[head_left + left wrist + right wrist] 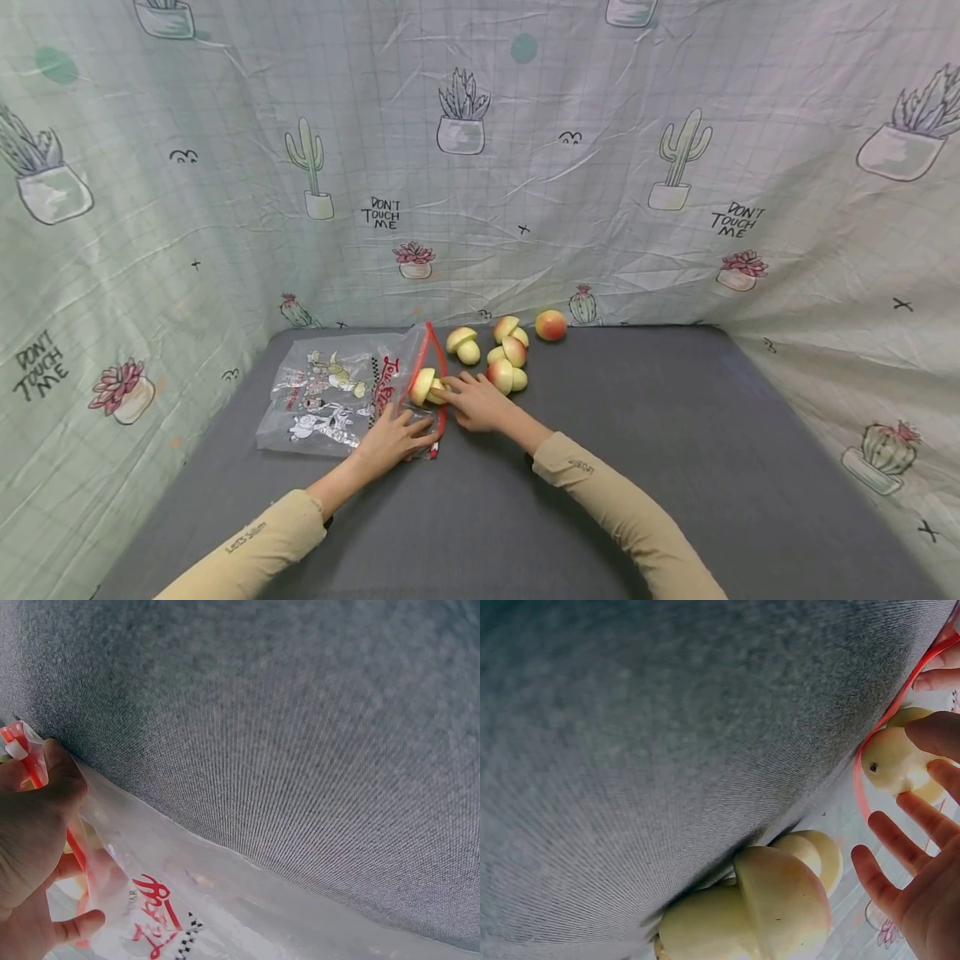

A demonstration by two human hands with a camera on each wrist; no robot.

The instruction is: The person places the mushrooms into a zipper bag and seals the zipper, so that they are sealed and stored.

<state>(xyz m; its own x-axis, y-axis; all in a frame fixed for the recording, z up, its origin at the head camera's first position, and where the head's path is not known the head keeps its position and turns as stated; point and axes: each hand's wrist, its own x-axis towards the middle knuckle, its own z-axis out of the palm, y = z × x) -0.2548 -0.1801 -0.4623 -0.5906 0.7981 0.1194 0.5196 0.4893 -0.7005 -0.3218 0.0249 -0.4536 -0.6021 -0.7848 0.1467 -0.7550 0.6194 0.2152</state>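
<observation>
Head view: left hand down on the clear printed zip bag, grip pinched on the red zip rim and holding the mouth up off the grey worktop. Right hand at that mouth, thumb and forefinger closed on one mushroom-shaped fruit piece, right in the opening. Loose pieces clustered just beside the right hand, one more behind the bag mouth, a round peach-coloured fruit further back by the cactus-print cloth.

Left wrist view: thumb and fingers curled round the red rim, plastic bunched under the grip, printed film spreading off over the worktop.

Right wrist view: held piece framed by the red rim, fingertips on it, remaining fingers spread; two loose pieces close below.

Judgement: loading step, one piece mid-insertion. Next move calls for pushing it past the rim and letting go, with the mouth kept open, then a reach back to the cluster.
</observation>
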